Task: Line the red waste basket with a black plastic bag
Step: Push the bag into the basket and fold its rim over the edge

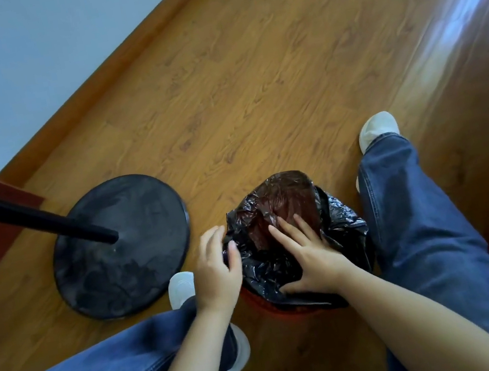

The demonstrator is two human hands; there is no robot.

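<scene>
The red waste basket [275, 312] stands on the wooden floor [252, 86] between the person's legs, only a strip of its near rim showing under the black plastic bag [342, 224], which is draped crumpled over its mouth and sags into the opening. The right hand [309, 263] lies flat on the plastic over the opening, fingers straight and spread, holding nothing. The left hand [215, 269] is at the bag's left edge, thumb over the plastic and fingers on the outer side; it is blurred, so I cannot tell whether it pinches the edge. Blue jeans and white shoes [377, 127] flank the basket. Just left sits a round black stand base [128, 269] with a slanting black pole [25, 218]
</scene>
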